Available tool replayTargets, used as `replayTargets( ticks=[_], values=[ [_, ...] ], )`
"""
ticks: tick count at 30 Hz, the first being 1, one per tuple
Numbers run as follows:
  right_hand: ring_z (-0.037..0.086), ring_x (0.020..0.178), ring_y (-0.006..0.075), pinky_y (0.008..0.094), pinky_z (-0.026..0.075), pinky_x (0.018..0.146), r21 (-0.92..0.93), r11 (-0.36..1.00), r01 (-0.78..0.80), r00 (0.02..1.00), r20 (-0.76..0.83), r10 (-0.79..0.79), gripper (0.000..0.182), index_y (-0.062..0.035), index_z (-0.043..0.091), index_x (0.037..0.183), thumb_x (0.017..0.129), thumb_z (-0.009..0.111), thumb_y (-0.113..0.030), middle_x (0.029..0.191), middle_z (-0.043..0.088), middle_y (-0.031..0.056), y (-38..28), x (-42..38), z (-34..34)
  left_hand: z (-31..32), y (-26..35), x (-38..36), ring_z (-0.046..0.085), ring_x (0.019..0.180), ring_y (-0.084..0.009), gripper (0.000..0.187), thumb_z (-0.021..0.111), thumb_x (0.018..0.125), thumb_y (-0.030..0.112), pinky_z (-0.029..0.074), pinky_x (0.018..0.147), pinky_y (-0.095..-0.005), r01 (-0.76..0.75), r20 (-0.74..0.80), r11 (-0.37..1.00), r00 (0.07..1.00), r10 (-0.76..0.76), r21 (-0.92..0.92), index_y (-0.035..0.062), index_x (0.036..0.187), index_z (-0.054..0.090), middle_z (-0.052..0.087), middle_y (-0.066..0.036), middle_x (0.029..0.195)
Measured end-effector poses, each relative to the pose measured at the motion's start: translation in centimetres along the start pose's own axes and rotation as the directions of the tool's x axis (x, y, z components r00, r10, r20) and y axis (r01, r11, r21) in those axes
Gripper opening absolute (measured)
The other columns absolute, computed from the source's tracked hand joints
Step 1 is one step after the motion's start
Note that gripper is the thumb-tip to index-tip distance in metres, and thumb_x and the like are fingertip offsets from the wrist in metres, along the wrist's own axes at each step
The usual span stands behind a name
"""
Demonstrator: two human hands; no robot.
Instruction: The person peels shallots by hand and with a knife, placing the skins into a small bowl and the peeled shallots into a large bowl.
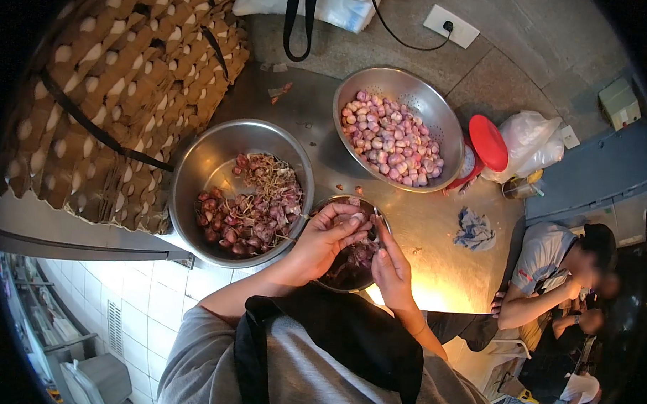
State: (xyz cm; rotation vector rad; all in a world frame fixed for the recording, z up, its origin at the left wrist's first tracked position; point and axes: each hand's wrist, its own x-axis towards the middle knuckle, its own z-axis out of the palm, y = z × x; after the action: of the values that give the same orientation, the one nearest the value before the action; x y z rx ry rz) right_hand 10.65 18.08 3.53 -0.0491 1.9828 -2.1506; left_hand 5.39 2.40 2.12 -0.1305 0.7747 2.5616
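Observation:
My left hand is closed, fingertips pinching what looks like a shallot, mostly hidden by the fingers. Close beside it, my right hand grips a small knife, whose blade shows only in part. Both hands are over a smaller metal bowl holding dark reddish skins and peelings. To the left stands a wide metal basin with unpeeled shallots and dry stringy tops. Beyond my hands, a metal colander holds many peeled pink-purple shallots.
Stacked egg trays tied with black straps rise at the left. A red scale, plastic bags and a crumpled cloth are on the right of the metal table. Another person sits at the right.

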Motion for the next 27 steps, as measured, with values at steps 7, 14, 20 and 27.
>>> replayTargets(
  ticks=[7, 14, 20, 27],
  values=[
    [0.045, 0.115, 0.0245, 0.028, 0.035, 0.092, -0.449, 0.872, 0.193, 0.979, 0.028, -0.202, 0.043, -0.0029, 0.031, 0.132, 0.09, 0.039, -0.011, 0.124, 0.046, 0.0171, -0.4, 0.7, 1.2, -0.8, -1.1, 0.4, 0.054, 0.092, -0.0119, 0.024, 0.059, 0.079, 0.0, 0.044, 0.081, -0.0254, -0.091, 0.01, 0.995, 0.996, 0.091, 0.042, 0.006, 0.101, 0.051, 0.057, -0.003, 0.098],
    [0.052, 0.099, 0.0187, 0.0259, 0.039, 0.084, -0.249, 0.968, 0.02, 0.999, -0.03, -0.028, 0.042, -0.0036, 0.033, 0.131, 0.091, 0.04, -0.013, 0.117, 0.051, 0.0155, -0.8, 0.4, 0.6, -0.3, -0.8, 0.1, 0.054, 0.093, -0.0118, 0.024, 0.059, 0.079, -0.001, 0.044, 0.081, -0.0251, -0.045, 0.014, 0.999, 0.999, 0.046, -0.02, 0.006, 0.101, 0.05, 0.057, -0.003, 0.097],
    [0.041, 0.066, 0.0061, 0.0179, 0.037, 0.061, -0.311, 0.946, 0.092, 0.994, -0.02, -0.103, 0.041, -0.004, 0.034, 0.131, 0.092, 0.04, -0.014, 0.1, 0.052, 0.0025, 0.2, 0.6, 0.7, -0.7, -1.2, 0.3, 0.054, 0.092, -0.012, 0.025, 0.059, 0.078, -0.003, 0.044, 0.081, -0.0255, -0.079, 0.004, 0.997, 0.997, 0.079, -0.007, 0.0063, 0.1, 0.05, 0.056, -0.003, 0.097],
    [0.039, 0.065, 0.0034, 0.0154, 0.035, 0.059, 0.021, 1.0, -0.01, 1.0, -0.017, 0.01, 0.039, -0.0034, 0.035, 0.13, 0.092, 0.039, -0.014, 0.107, 0.05, 0.001, -0.1, 0.7, 0.2, -0.7, -1.0, 0.3, 0.054, 0.095, -0.0133, 0.022, 0.055, 0.082, 0.0, 0.043, 0.085, -0.0271, -0.052, 0.048, 0.998, 0.998, 0.051, 0.018, 0.0071, 0.101, 0.048, 0.056, -0.004, 0.1]
  ],
)
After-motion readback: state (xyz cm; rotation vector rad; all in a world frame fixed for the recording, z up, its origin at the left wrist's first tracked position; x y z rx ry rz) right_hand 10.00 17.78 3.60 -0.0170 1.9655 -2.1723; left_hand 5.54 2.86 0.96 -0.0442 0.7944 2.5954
